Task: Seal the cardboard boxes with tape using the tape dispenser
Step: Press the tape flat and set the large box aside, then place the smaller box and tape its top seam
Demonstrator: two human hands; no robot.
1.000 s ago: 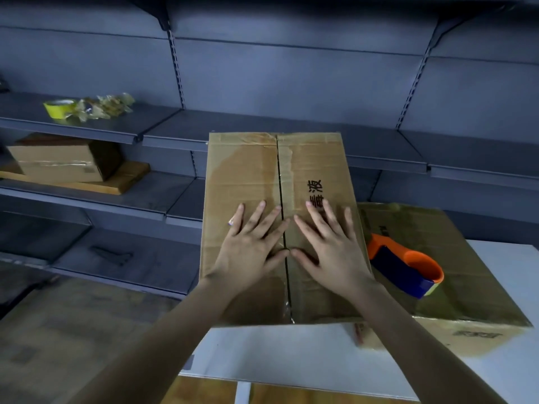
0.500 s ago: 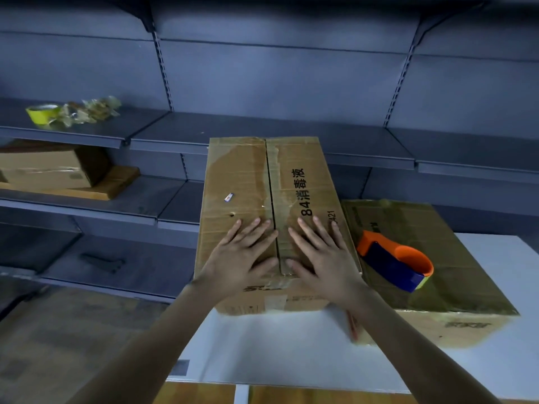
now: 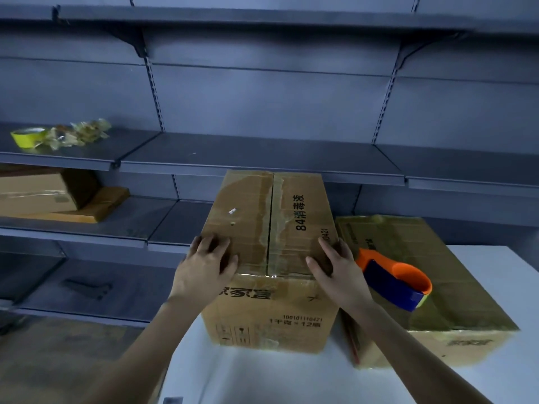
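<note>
Moved: left grip (image 3: pixel 204 268) and right grip (image 3: pixel 335 268) off the centre seam, out to the near top corners of the tall box (image 3: pixel 262 205).
Left grip: clasping the near-left corner, fingers curled over the edge.
Right grip: released, fingers fairly straight, pressed along the right edge.
Tape dispenser (image 3: pixel 393 279): right of the tall box, on the low box (image 3: pixel 414 237), untouched.
Risk: close to the bench (image 3: pixel 262 380) left edge, so a leftward shove could tip it off; flaps may lift once unpressed.
Materials: creased brown cardboard, ragged glossy old tape; curved orange-and-blue plastic.
</note>
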